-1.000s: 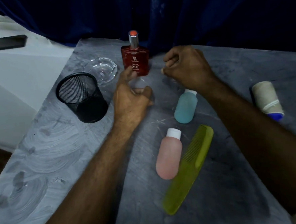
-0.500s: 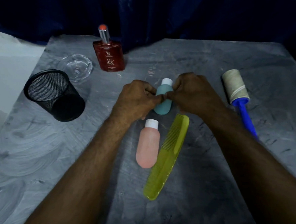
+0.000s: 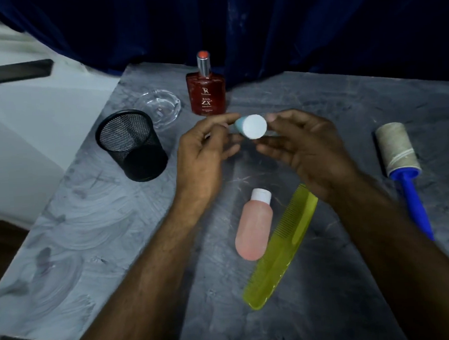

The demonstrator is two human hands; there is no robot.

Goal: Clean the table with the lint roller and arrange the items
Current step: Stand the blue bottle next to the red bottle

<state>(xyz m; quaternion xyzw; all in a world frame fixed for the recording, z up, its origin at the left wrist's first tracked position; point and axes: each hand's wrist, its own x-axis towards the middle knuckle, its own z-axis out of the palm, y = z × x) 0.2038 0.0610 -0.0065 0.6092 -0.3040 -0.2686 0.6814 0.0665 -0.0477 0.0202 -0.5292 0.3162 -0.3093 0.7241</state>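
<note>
Above the grey table [image 3: 103, 244], my left hand [image 3: 203, 155] and my right hand [image 3: 307, 148] together hold a small blue bottle [image 3: 252, 126], its white cap pointing toward me. A pink bottle [image 3: 254, 226] with a white cap lies on the table below my hands, beside a yellow-green comb [image 3: 282, 248]. The lint roller [image 3: 401, 162], with a used sheet roll and blue handle, lies at the right. A red perfume bottle [image 3: 206, 91] stands upright at the back.
A black mesh cup [image 3: 131, 147] stands at the left, with a clear glass ashtray [image 3: 160, 108] behind it. A dark phone [image 3: 22, 71] lies on the white surface beyond the table's left edge. A dark blue curtain hangs behind the table.
Both hands came together on the blue bottle where it lay and lifted it off the table, turning its cap toward me. The other items stayed put.
</note>
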